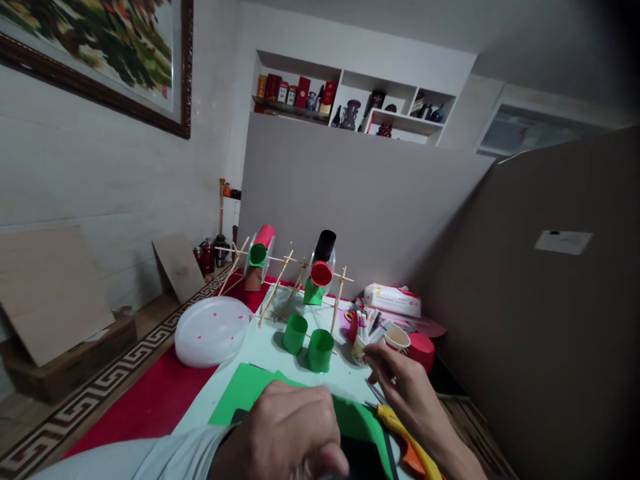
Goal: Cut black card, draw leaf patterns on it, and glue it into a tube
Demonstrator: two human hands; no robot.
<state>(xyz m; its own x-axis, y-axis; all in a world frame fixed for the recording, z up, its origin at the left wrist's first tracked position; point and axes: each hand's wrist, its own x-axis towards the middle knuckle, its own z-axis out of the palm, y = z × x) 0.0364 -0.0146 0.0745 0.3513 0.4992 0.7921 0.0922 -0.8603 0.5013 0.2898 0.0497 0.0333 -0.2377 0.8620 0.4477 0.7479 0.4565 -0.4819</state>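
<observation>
My left hand (295,427) is curled into a fist low in the middle, above a green sheet (245,387); whatever it may grip is hidden. Dark shapes lie under and beside it. My right hand (407,383) has loosely bent fingers, apart, with nothing visible between them. Its fingertips are near a small cup (359,351) of markers; contact cannot be made out. Yellow-and-orange-handled scissors (407,433) lie below that hand. Two green paper cylinders, one left (295,335) and one right (320,351), stand upright beyond my hands.
A wooden-stick frame (280,283) carries coloured tubes, including a red one (321,273) and a black one (326,245). A translucent round lid (213,331) lies left. At right are a paper cup (397,337), a red cylinder (421,352) and a tissue pack (393,300). A grey partition (360,193) stands behind.
</observation>
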